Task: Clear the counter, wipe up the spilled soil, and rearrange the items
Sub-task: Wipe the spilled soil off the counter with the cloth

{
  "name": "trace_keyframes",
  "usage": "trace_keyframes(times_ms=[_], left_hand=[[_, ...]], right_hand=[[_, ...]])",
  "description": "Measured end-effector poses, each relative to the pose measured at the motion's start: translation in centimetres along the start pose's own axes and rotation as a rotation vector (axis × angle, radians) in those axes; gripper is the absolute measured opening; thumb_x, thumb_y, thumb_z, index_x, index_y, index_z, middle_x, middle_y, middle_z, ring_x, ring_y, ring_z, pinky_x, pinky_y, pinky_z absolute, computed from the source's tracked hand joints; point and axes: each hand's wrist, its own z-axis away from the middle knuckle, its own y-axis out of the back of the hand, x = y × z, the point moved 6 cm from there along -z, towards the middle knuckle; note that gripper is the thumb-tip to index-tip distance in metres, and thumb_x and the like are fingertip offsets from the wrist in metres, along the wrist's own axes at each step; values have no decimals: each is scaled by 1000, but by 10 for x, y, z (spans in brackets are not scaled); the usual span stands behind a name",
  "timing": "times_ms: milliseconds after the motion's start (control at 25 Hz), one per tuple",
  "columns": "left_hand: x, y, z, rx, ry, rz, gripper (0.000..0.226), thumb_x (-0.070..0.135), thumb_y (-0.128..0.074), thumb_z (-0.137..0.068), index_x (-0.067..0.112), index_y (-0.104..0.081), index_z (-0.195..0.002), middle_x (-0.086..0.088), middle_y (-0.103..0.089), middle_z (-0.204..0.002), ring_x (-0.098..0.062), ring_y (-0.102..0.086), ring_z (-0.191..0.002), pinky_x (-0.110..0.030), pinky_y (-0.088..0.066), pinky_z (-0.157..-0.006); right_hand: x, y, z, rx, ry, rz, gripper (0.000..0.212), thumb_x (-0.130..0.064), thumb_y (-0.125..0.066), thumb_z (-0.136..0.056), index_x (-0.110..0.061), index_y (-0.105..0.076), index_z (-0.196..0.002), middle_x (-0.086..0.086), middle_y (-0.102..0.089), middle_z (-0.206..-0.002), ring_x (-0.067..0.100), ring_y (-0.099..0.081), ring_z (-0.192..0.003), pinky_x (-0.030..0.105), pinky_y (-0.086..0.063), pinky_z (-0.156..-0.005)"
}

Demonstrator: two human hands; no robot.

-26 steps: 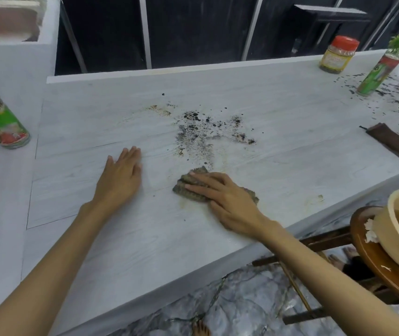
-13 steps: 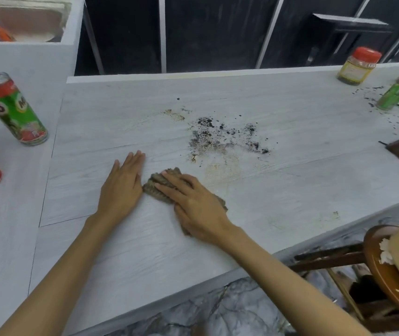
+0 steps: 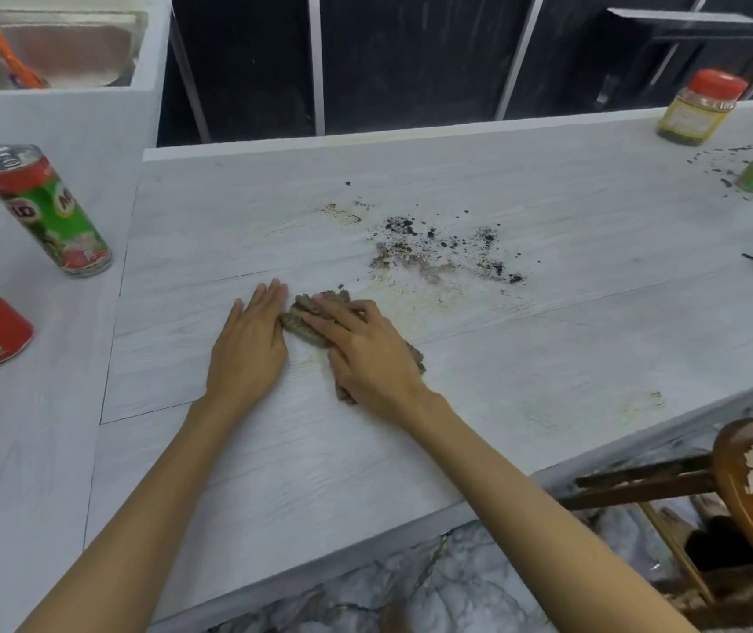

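Since the earlier frame the crumpled grey-brown cloth [image 3: 308, 319] slides left, now touching the flat, empty left hand [image 3: 251, 344] at nine o'clock, probably a stop for gathered dirt. Right hand [image 3: 365, 349] presses it, fingers extended, onto the pale wood-grain counter [image 3: 548, 358]; dark spilled soil [image 3: 448, 253] lies at two o'clock.

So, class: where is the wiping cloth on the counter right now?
In the head view the cloth lies mid-counter, pressed under the right hand, beside the left hand and nearer the person than the spilled soil.
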Motion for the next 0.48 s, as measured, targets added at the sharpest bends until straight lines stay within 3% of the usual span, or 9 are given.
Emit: trace_keyframes(times_ms=[160, 240, 320, 400, 480], left_hand=[[2, 1, 2, -16, 3, -10, 49, 7, -23, -97, 13, -20, -146, 2, -18, -156, -9, -11, -145, -26, -2, -120], [6, 2, 2, -28, 25, 0, 48, 8, -23, -98, 12, -21, -146, 0, -17, -156, -11, -9, -145, -29, -1, -120], [14, -2, -1, -67, 44, 16, 47, 12, -22, -99, 10, -20, -146, -2, -14, -157, -13, -6, -146, -31, 2, -120], [29, -9, -9, -105, 38, 53, 47, 18, -21, -100, 10, -18, -146, -2, -11, -157, -13, -3, -146, -32, 4, -119], [46, -21, -16, -145, 29, 59, 49, 22, -20, -100, 10, -15, -147, -2, -8, -158, -14, -1, -146, -33, 6, -119]], right_hand=[[81, 27, -25, 14, -137, 4, 56, -1, -38, -84, -18, -49, -136, 0, -43, -147, 25, -41, -133, 34, -30, -108], [108, 51, -27, 64, -275, -280, 55, 10, -39, -80, -9, -56, -129, 3, -47, -144, 22, -42, -134, 26, -25, -112], [123, 77, -11, 192, -385, -522, 53, 13, -40, -79, -5, -59, -126, 4, -49, -141, 15, -45, -130, 21, -29, -112], [143, 107, 13, 322, -473, -561, 51, 8, -42, -83, -12, -59, -127, -1, -50, -141, 9, -49, -124, 12, -35, -103], [176, 131, 47, 393, -560, -460, 50, 3, -44, -86, -18, -57, -129, -2, -50, -141, 7, -51, -113, 1, -38, -82]])
